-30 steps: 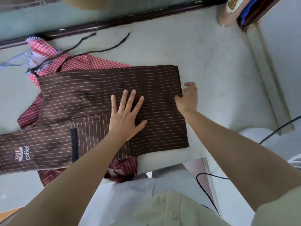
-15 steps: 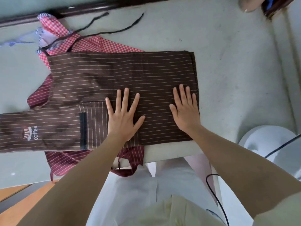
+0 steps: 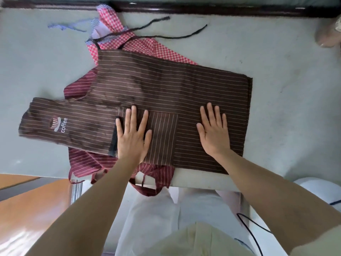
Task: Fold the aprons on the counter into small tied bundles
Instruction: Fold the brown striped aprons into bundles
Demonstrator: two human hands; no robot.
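Note:
A brown striped apron with a "coffee" logo on its bib lies folded lengthwise on the pale counter. My left hand presses flat on its pocket, fingers straight and spread. My right hand lies flat on the skirt part further right. The apron's dark ties trail toward the back wall. Underneath lie a dark red striped apron, its strap hanging over the front edge, and a red checked apron.
A dark ledge runs along the counter's back. A beige object sits at the far right. A white round thing and a black cable are below the front edge on the right. Orange floor shows lower left.
My right hand let go of the apron's right edge and now lies flat on the cloth. My left hand slid left onto the pocket. The view has shifted.

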